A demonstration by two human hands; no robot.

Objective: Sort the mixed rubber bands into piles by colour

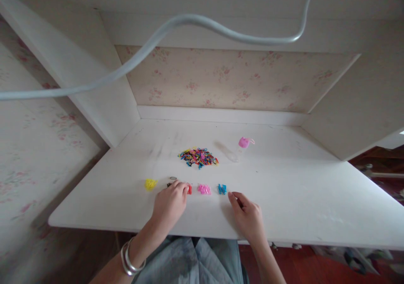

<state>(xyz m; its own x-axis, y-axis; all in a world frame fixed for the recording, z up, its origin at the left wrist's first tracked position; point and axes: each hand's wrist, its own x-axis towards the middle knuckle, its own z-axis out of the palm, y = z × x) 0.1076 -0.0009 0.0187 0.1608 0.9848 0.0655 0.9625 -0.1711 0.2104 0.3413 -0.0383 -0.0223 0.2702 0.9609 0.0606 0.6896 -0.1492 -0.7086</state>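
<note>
A mixed pile of small coloured rubber bands lies in the middle of the white desk. In front of it sit sorted little heaps in a row: yellow, red, pink and blue. My left hand rests on the desk with its fingers curled, fingertips touching the red heap and covering a dark heap. My right hand lies just right of the blue heap, fingers pinched together on the desk surface; what they hold, if anything, is too small to see.
A clear plastic bottle with a pink cap lies on its side behind the heaps. A single loose band lies near my left hand. White shelf walls close in both sides and the back. A grey cable hangs overhead.
</note>
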